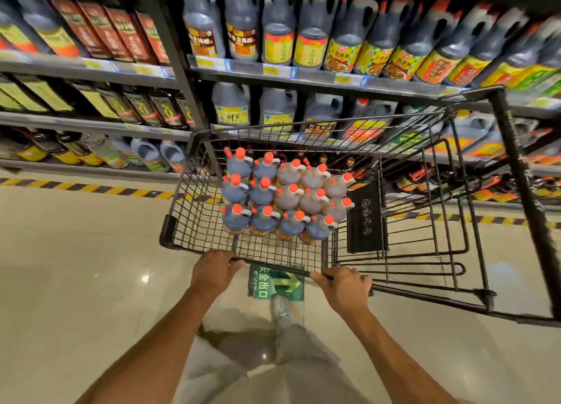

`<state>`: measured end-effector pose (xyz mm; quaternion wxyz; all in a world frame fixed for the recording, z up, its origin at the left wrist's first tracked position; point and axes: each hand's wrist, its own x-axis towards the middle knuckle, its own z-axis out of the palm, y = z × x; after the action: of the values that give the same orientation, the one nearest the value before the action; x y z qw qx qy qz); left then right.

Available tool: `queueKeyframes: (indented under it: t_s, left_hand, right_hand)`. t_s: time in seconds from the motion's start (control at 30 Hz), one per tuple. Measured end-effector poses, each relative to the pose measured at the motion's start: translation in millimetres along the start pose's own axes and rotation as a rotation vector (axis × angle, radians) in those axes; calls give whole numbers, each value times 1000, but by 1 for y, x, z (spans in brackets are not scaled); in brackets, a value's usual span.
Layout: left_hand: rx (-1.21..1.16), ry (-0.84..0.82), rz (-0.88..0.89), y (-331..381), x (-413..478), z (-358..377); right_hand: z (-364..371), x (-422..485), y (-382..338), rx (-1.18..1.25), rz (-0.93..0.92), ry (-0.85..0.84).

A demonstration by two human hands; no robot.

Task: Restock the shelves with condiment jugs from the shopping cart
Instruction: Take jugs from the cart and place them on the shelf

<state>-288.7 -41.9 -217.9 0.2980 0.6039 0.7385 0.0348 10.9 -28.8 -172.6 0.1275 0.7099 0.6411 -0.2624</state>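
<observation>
Barely begun, I judge: both hands, left (214, 271) and right (344, 286), grip the cart (194, 230) rail, jugs (285, 194) unloaded, shelves (303, 77) at twelve o'clock.

Glossy cream floor tiles (76, 251) catch glare (small bright spots near the middle). A yellow-and-black hazard stripe (91, 188) runs along the foot of the shelves (91, 123); a green exit-arrow sticker (276, 282) lies flat on the tiles.
</observation>
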Motion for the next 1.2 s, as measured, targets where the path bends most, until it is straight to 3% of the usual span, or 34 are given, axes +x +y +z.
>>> queueKeyframes:
  t_s: [0.53, 0.9, 1.2]
  left_hand:
    - [223, -43, 136, -137, 21, -79]
    - [40, -16, 49, -197, 24, -122]
    - [-13, 12, 70, -216, 25, -132]
  right_hand:
    - [40, -11, -147, 32, 63, 19]
    - [50, -19, -229, -27, 36, 1]
    - [48, -22, -254, 17, 63, -40]
